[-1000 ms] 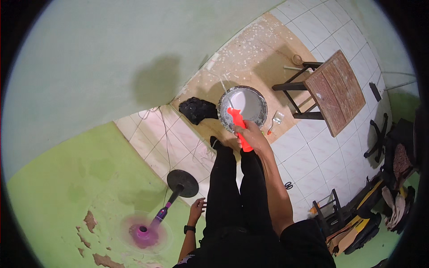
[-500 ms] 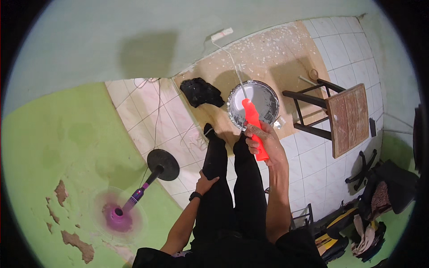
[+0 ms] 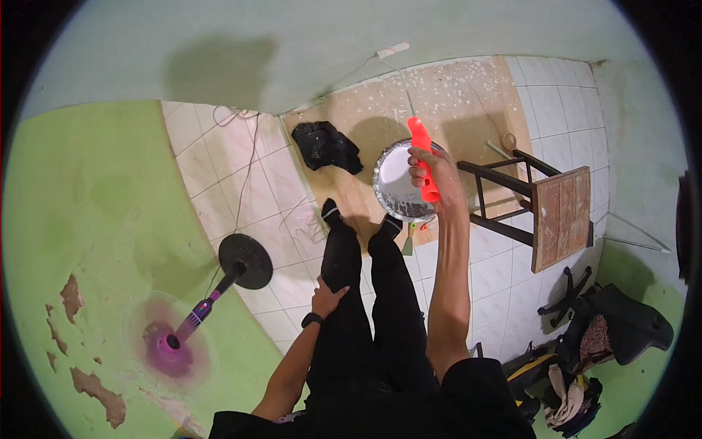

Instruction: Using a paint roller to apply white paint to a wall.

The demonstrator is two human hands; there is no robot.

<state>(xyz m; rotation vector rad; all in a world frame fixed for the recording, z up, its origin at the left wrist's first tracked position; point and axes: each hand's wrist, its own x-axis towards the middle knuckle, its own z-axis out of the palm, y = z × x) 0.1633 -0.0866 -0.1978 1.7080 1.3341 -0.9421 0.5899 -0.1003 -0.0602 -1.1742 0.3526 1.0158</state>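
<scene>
My right hand [image 3: 436, 175] is wrapped round the orange handle of a paint roller [image 3: 420, 135], above a bucket [image 3: 387, 208] with white paint in it. The roller's thin metal rod runs forward to its white sleeve [image 3: 393, 50], at the foot of the pale wall; whether the sleeve touches the wall is hard to tell. My left hand [image 3: 329, 296] lies on my left knee with nothing in it, its thumb and fingers apart. The paint-smeared bucket stands on a speckled tan sheet [image 3: 439, 88], partly hidden by my right hand and forearm.
A crumpled black bag [image 3: 327, 146] lies left of the bucket; a scraper [image 3: 409, 241] is just nearer me. To the right is a wooden stool [image 3: 561, 219] on its side. A running purple fan [image 3: 172, 342] stands at left, its cable trailing over the tiles.
My right hand has moved forward with the roller, and the sleeve now appears farther right along the wall. The view has shifted a little. My left hand stays on the knee.
</scene>
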